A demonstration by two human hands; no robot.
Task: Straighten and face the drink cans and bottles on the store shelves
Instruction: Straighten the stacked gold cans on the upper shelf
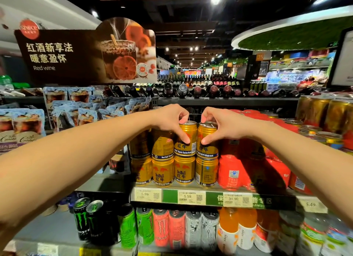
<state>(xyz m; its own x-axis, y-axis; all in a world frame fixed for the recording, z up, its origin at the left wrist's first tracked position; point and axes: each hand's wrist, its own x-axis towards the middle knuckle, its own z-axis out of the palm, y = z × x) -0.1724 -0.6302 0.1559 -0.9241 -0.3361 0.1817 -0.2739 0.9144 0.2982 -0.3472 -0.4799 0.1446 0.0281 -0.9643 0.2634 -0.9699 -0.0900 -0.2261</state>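
Gold Red Bull cans stand stacked two high on the middle shelf (210,199). My left hand (170,120) grips the top-row gold can (188,133), fingers curled over its lid and thumb on its front. My right hand (219,122) grips the neighbouring top-row gold can (205,148) the same way. Both cans stand upright and side by side, touching. Below them sit more gold cans (184,169), labels partly facing forward. Further gold cans (162,145) stand to the left of the held ones.
Red multipacks (236,171) fill the shelf to the right, with large gold cans (315,112) beyond. Monster cans (84,219) and orange drink bottles (229,231) line the lower shelf. Snack pouches (80,110) hang at left. Wine bottles (196,90) lie behind.
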